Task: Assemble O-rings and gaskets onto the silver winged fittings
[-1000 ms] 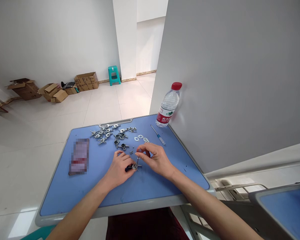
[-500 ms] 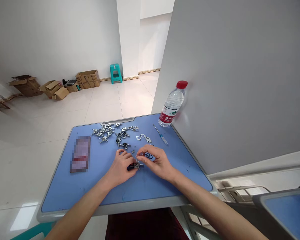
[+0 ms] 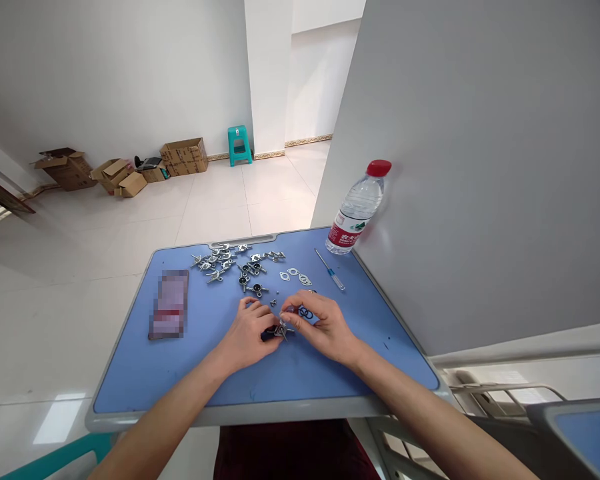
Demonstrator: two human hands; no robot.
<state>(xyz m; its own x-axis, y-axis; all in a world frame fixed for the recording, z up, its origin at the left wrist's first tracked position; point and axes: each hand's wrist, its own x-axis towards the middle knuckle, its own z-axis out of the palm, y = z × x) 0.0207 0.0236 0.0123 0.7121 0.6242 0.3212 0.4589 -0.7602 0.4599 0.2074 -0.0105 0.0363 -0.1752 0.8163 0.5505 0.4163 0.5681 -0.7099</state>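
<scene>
My left hand (image 3: 253,333) is closed around a small silver metal fitting (image 3: 283,331) with projecting arms, low over the blue tabletop. A dark piece (image 3: 269,334) shows beside the fitting, between my left fingers. Thumb and fingertips of my right hand (image 3: 325,325) pinch a small see-through, purplish piece (image 3: 291,309) just above the fitting; its kind is hard to make out. Several black rubber rings (image 3: 306,313) lie behind my right fingers, partly hidden. Just beyond my hands are tiny metal bits (image 3: 273,303) and fittings with black round inserts (image 3: 257,289).
Bare metal fittings (image 3: 215,261) are heaped at the back left. Flat oval plates (image 3: 293,272) and a screwdriver (image 3: 331,270) lie back right. A water bottle (image 3: 356,212) stands against the grey partition (image 3: 480,167). A blurred purple packet (image 3: 170,303) lies at the left.
The whole view has shifted slightly, so the table and things sit farther right. Both hands stay together at the fitting, with only slight finger movement on the right.
</scene>
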